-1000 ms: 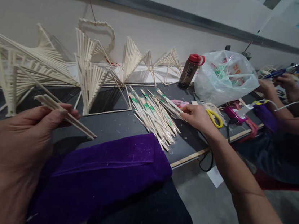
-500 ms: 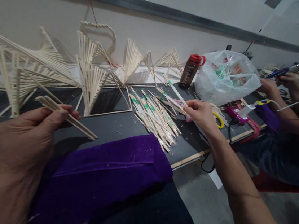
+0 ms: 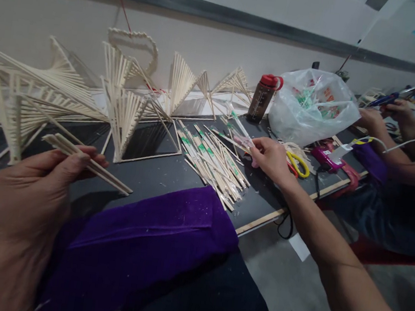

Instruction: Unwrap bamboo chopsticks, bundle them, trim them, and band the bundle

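My left hand [image 3: 39,183] is closed around a few bare wooden chopsticks [image 3: 104,175], held at the left above the table edge. At the table's middle, my right hand [image 3: 273,158] pinches a pale pink object [image 3: 245,142] whose kind I cannot make out; the fingers partly hide it. A chopstick in a clear and green wrapper [image 3: 237,120] extends beyond that pink object, and whether the fingers also touch it is unclear. Left of my right hand lies a pile of wooden chopsticks [image 3: 217,164], several in green-printed wrappers.
Fanned chopstick structures [image 3: 132,121] stand along the wall. Behind the pile are a red-capped bottle [image 3: 262,97] and a plastic bag [image 3: 311,113] of wrappers. Yellow-handled scissors [image 3: 304,167] and a magenta device [image 3: 328,159] lie right. Purple cloth [image 3: 153,229] covers my lap. A co-worker's hands [image 3: 382,114] are far right.
My right hand has moved slightly left and down, and the pink object now shows in front of its fingers. The left hand keeps its chopsticks, and the view has shifted a little.
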`<state>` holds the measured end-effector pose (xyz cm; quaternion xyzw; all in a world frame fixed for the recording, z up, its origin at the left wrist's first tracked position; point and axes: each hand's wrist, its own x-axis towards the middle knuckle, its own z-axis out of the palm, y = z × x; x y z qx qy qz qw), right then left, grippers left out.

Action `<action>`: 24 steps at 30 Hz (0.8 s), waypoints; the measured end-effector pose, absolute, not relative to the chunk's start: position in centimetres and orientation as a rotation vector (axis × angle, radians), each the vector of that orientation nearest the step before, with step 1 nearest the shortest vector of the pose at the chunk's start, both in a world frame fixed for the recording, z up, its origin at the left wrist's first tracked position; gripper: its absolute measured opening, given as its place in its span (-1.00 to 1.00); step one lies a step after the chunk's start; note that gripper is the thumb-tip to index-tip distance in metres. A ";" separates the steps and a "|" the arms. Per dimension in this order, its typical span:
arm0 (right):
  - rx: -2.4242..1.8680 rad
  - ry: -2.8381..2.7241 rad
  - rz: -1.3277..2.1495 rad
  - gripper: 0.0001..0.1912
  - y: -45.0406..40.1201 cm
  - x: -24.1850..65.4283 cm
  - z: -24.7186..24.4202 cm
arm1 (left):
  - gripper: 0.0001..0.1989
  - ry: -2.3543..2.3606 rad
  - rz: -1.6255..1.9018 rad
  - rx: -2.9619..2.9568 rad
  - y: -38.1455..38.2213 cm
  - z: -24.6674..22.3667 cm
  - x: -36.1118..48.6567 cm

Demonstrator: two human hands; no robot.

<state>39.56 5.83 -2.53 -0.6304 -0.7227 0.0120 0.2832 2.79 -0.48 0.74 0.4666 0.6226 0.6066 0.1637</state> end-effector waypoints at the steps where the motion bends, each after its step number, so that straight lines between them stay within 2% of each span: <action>1: -1.670 -1.994 -0.010 -0.70 5.6 39.1 -2.8 | -0.74 1.767 1.733 1.328 -0.5 0.7 2.8; 10: -1.497 -2.420 0.015 -0.66 4.5 36.1 -3.9 | -0.75 1.734 1.742 1.298 -0.5 0.6 2.5; 16: -1.855 -2.264 -0.080 -0.70 7.4 36.7 -2.2 | -0.73 1.729 1.714 1.309 -0.6 0.7 2.4; 19: -1.839 -2.352 -0.138 -0.75 8.2 36.0 -2.5 | -0.74 1.708 1.728 1.321 -0.6 0.5 2.3; 24: -1.944 -2.397 -0.155 -0.70 8.9 35.3 -3.0 | -0.73 1.662 1.751 1.308 -0.4 0.1 2.0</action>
